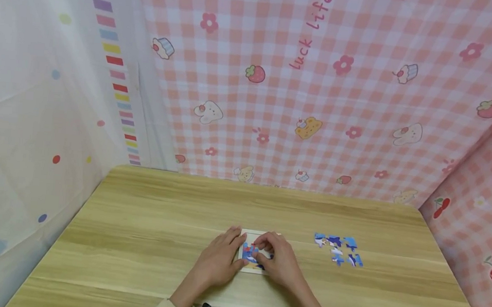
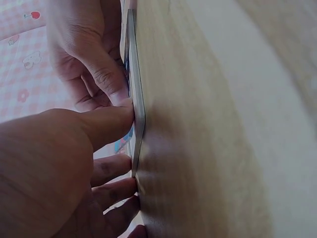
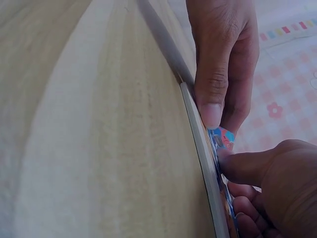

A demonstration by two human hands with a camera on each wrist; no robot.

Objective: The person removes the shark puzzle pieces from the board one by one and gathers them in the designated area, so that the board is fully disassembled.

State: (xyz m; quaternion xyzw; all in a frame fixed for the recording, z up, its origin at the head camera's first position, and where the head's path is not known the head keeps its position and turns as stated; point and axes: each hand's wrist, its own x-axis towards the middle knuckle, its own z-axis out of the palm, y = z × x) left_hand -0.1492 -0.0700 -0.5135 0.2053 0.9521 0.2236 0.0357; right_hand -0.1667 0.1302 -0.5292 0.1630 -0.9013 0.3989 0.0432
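Two hands meet near the table's [image 1: 141,242] front edge: your left hand [image 1: 219,258] steadies the puzzle board [image 1: 251,236] with straight fingers, your right hand [image 1: 278,258] pinches a piece [image 3: 221,138] onto it. Pink gingham cloth [image 1: 348,94] hangs behind.

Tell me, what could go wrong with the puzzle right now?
The puzzle board is thin and lies flat on the table. If the right hand pushes a piece in hard, the board might slide or the piece might bend, though the left hand steadies the board's edge. The loose pieces lie close beside the right arm, so a sweeping sleeve might knock some toward the table edge.
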